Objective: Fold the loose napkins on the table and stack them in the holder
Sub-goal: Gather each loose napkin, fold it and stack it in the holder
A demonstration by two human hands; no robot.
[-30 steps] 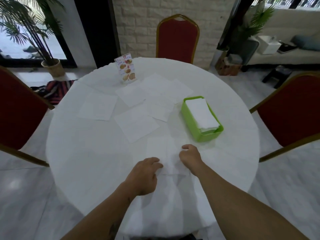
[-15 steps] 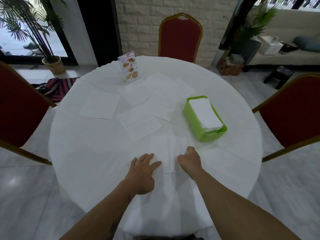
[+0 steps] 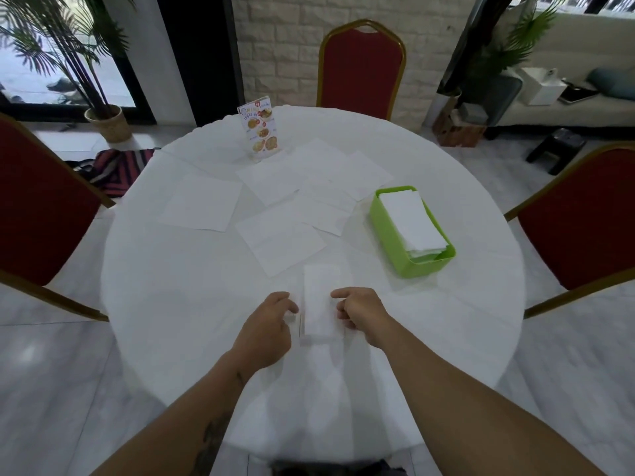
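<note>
A white napkin [image 3: 319, 304], folded into a narrow strip, lies flat on the round white table [image 3: 171, 304] just in front of me. My left hand [image 3: 271, 324] pinches its left edge with curled fingers. My right hand [image 3: 360, 312] holds its right edge, index finger on the paper. The green holder [image 3: 386, 228] stands to the right, past the strip, with a stack of folded napkins [image 3: 412, 219] inside. Several loose flat napkins lie beyond: one at the left [image 3: 202, 202], one in the middle [image 3: 280, 235], and others overlapping farther back [image 3: 330, 187].
A standing menu card [image 3: 261, 130] is at the table's far side. Red chairs stand at the left [image 3: 41, 207], far side [image 3: 360, 67] and right [image 3: 580, 214]. A potted palm [image 3: 106, 121] and a striped bag [image 3: 117, 170] are on the floor at the left.
The wider napkin under my hands has been folded into a narrow strip. Both hands went from pressing flat on it to curling at its two long edges.
</note>
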